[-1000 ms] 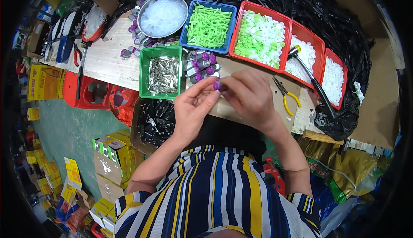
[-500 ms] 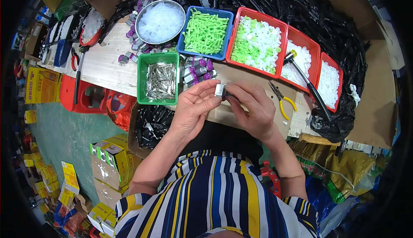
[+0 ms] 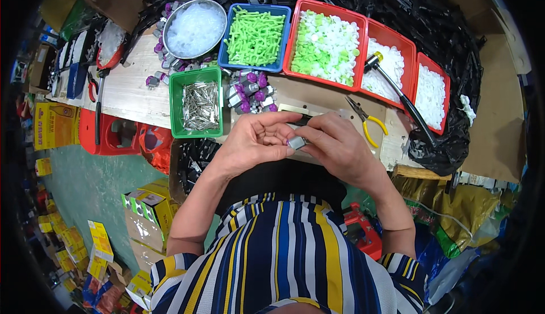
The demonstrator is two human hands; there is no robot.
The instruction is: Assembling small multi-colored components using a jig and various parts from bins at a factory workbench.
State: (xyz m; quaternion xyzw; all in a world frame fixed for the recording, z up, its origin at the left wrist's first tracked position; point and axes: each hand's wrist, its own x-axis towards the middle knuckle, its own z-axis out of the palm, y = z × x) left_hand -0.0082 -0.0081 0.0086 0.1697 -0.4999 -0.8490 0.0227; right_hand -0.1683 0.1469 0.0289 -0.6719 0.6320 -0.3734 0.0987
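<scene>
Near the table's front edge my hands meet over a small grey block (image 3: 297,142). The fingertips of my left hand (image 3: 252,143) pinch it from one side; those of my right hand (image 3: 346,146) close on it from the other. A thin dark piece (image 3: 302,120) shows between the fingers just above the block; its kind is unclear. Closest beyond my left hand lies a heap of grey blocks with purple ends (image 3: 250,91). Beside it stands a green bin of metal pins (image 3: 200,105). Yellow-handled pliers (image 3: 368,122) lie to the right of my right hand.
Behind are a bowl of clear pieces (image 3: 194,29), a blue bin of green sticks (image 3: 255,34) and a red bin of green and white pieces (image 3: 326,46). A hammer (image 3: 400,93) rests across red bins of white parts at the right. Black parts are piled behind.
The grey block has come lower, nearer my body, and is tilted instead of upright. Both hands have shifted with it. A dark piece now shows above it.
</scene>
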